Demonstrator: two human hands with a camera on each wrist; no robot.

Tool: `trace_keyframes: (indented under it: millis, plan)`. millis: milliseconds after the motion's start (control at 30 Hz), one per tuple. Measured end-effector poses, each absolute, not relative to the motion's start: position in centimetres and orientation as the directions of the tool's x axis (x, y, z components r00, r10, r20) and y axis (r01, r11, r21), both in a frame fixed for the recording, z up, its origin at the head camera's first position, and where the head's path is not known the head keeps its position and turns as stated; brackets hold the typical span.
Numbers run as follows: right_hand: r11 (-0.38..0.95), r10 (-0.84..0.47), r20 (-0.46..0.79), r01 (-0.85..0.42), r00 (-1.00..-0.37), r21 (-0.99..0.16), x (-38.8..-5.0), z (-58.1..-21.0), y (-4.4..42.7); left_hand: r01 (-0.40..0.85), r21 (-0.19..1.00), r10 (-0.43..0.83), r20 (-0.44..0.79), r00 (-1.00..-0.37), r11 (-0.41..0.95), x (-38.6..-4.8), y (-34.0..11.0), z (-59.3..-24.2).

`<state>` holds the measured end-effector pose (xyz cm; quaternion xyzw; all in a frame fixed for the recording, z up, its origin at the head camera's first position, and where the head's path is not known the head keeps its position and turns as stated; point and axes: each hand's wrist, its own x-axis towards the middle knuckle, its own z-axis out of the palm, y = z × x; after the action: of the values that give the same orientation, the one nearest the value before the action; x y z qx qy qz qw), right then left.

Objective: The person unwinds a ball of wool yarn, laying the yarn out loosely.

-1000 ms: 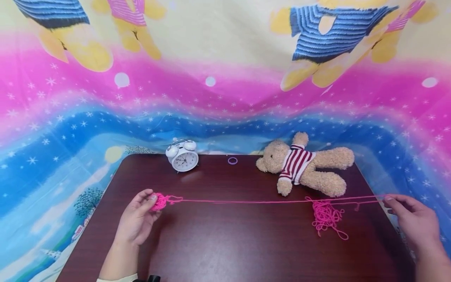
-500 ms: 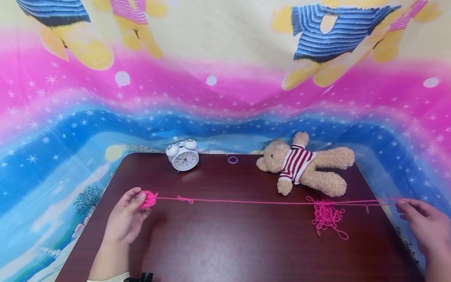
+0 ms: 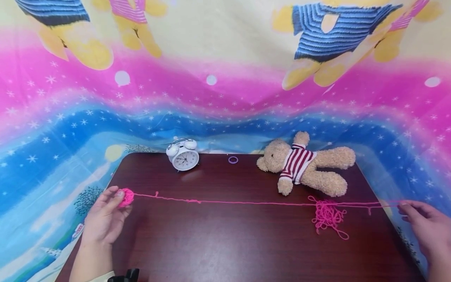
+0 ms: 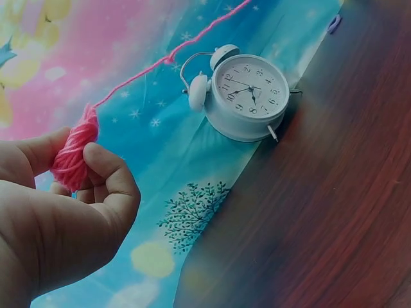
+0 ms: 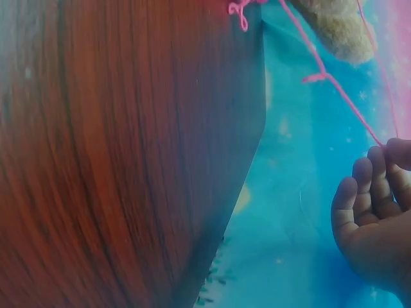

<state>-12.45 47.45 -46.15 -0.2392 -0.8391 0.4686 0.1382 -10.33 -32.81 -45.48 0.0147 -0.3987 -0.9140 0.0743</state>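
At the table's left edge my left hand [image 3: 105,219] pinches a small wound bundle of pink yarn [image 3: 126,197] between thumb and fingers; the left wrist view shows the bundle [image 4: 77,151] closely. From it a strand [image 3: 239,202] stretches across the table to my right hand [image 3: 424,223], beyond the right edge. In the right wrist view, the thumb and forefinger of that hand [image 5: 379,212] pinch the yarn, and two lengths of strand [image 5: 350,102] run from the fingertips. A loose tangle of the same yarn [image 3: 328,217] lies on the table beneath the strand, nearer my right hand.
A white twin-bell alarm clock [image 3: 184,158] stands at the back left of the dark wooden table [image 3: 225,243]. Near the back edge lies a purple ring [image 3: 233,159]. A teddy bear [image 3: 299,164] in a striped shirt lies behind the tangle. Printed cloth [image 3: 225,98] hangs around the table.
My left hand has moved left with the yarn bundle, and the strand between the hands is longer. My right hand has shifted slightly right. The tangle has stayed nearly in place.
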Motion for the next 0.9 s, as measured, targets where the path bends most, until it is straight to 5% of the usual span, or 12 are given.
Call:
trace_keyframes:
  millis: [200,600,900]
  plan:
    - [0.504,0.479,-0.011,0.284,-0.878,-0.816,-12.5,-45.8,45.3,0.119,0.723,-0.115,0.055,-0.992,-0.680,-10.5,-32.0,-45.6]
    - [0.721,0.233,0.103,0.100,-0.967,-0.686,-13.7,-46.5,39.7,0.098,0.768,-0.086,0.057,-0.995,-0.633,-11.7,-28.6,-45.0]
    - [0.769,0.092,0.059,0.033,-0.994,-0.639,-14.7,-47.3,35.8,0.076,0.784,-0.063,0.048,-0.997,-0.615,-12.5,-25.9,-44.0]
